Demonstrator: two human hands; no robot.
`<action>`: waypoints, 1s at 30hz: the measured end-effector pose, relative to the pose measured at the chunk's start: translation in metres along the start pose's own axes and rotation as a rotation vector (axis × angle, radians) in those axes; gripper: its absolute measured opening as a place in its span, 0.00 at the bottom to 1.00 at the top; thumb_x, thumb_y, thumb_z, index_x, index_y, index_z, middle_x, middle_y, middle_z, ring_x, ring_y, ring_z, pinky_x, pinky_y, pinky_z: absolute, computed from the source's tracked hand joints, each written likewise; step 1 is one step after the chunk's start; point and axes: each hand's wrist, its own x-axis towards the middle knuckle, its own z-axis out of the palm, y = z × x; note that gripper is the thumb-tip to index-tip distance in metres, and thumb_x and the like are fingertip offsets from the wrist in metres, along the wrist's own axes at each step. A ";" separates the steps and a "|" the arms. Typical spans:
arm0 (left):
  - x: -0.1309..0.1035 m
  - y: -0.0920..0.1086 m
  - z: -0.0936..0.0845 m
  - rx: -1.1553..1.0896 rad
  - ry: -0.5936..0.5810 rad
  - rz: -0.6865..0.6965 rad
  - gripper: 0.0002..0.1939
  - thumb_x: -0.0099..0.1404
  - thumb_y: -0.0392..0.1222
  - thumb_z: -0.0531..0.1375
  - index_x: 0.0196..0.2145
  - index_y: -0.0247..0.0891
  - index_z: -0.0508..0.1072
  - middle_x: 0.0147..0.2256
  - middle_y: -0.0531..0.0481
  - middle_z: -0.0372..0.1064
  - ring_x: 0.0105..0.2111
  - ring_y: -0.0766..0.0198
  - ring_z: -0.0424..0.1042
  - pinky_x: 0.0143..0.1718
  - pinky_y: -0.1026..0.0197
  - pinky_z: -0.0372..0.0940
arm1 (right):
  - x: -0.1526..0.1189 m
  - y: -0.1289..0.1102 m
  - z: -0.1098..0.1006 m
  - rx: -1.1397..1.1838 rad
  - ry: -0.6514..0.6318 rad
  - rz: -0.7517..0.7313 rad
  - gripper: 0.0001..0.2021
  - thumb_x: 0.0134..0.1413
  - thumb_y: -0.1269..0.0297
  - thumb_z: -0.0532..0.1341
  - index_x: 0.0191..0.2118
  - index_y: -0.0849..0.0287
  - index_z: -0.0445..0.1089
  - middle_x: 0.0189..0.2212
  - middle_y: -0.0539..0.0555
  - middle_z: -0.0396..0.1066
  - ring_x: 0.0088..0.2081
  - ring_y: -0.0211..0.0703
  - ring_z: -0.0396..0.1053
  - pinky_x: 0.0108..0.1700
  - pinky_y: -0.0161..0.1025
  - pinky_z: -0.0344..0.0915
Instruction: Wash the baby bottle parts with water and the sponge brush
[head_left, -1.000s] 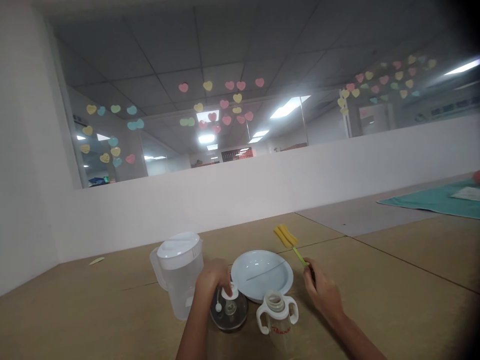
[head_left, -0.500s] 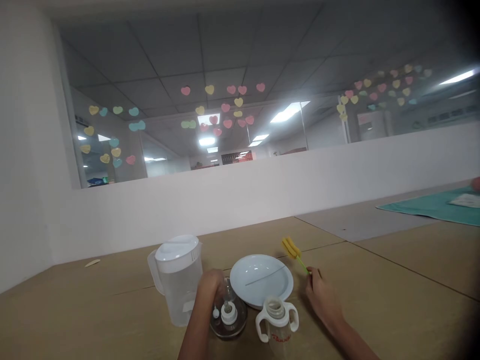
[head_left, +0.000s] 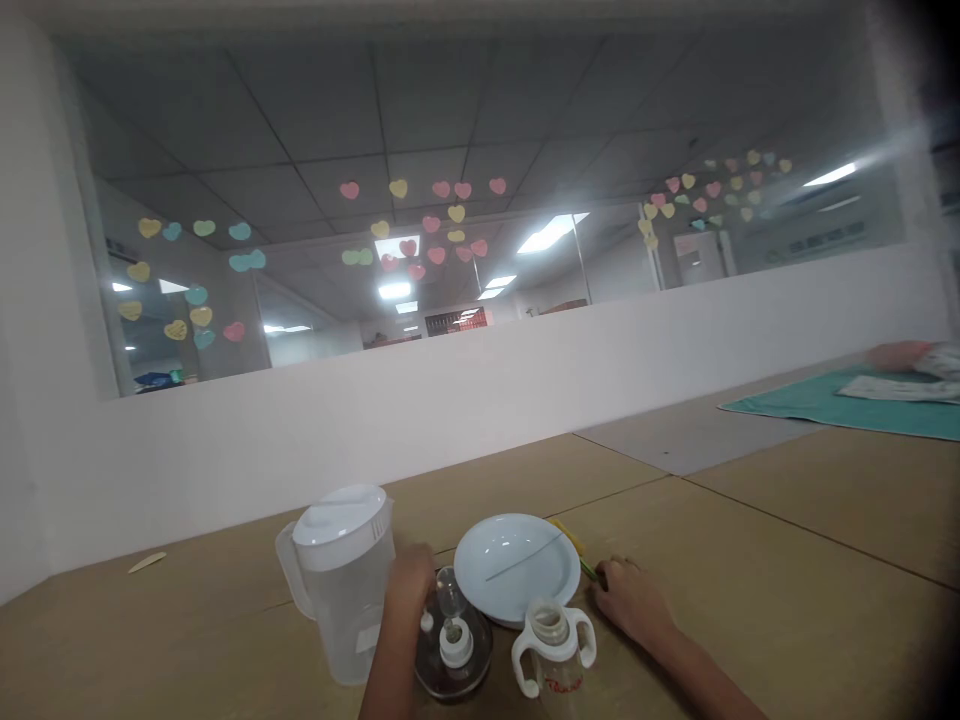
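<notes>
My right hand (head_left: pixel 631 598) is closed on the green handle of a yellow brush (head_left: pixel 570 536), whose head lies beside the rim of a white bowl (head_left: pixel 517 568). A thin rod rests in the bowl. My left hand (head_left: pixel 412 580) is between the clear lidded pitcher (head_left: pixel 346 590) and a dark round dish (head_left: pixel 453 680); its fingers are mostly hidden. On the dish are a white ring cap (head_left: pixel 456 643) and a clear dome cover (head_left: pixel 451 592). An open bottle with two white handles (head_left: pixel 553 650) stands in front of the bowl.
Farther right, another person's hand (head_left: pixel 900 356) is over a teal cloth (head_left: pixel 795 405) with a white cloth (head_left: pixel 892 388) on it. A flat pale stick (head_left: pixel 147 562) lies at the far left. A white wall (head_left: pixel 480 380) with a window runs behind the table.
My right hand has lowered the brush to the table beside the bowl. My left hand has shifted slightly back from the dome. The view has turned right, showing more of the other person's hand.
</notes>
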 end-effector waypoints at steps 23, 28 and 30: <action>-0.011 0.071 -0.013 -0.153 0.246 0.517 0.16 0.68 0.40 0.46 0.34 0.35 0.72 0.36 0.44 0.74 0.37 0.59 0.71 0.36 0.63 0.58 | 0.036 -0.018 0.012 0.638 0.282 0.107 0.15 0.53 0.57 0.50 0.32 0.58 0.72 0.29 0.53 0.75 0.31 0.42 0.70 0.32 0.36 0.60; -0.013 0.068 -0.017 -0.098 0.234 0.432 0.16 0.68 0.42 0.46 0.34 0.36 0.72 0.37 0.43 0.74 0.36 0.60 0.71 0.36 0.63 0.58 | 0.029 -0.023 0.011 0.540 0.330 0.017 0.12 0.53 0.60 0.50 0.27 0.57 0.69 0.29 0.54 0.74 0.32 0.42 0.70 0.34 0.36 0.61; -0.015 0.059 -0.022 -0.087 0.223 0.381 0.16 0.67 0.43 0.47 0.33 0.35 0.73 0.36 0.42 0.75 0.36 0.59 0.71 0.36 0.62 0.58 | 0.029 -0.023 0.012 0.506 0.347 -0.014 0.12 0.52 0.62 0.51 0.26 0.57 0.68 0.29 0.54 0.73 0.33 0.43 0.70 0.36 0.37 0.62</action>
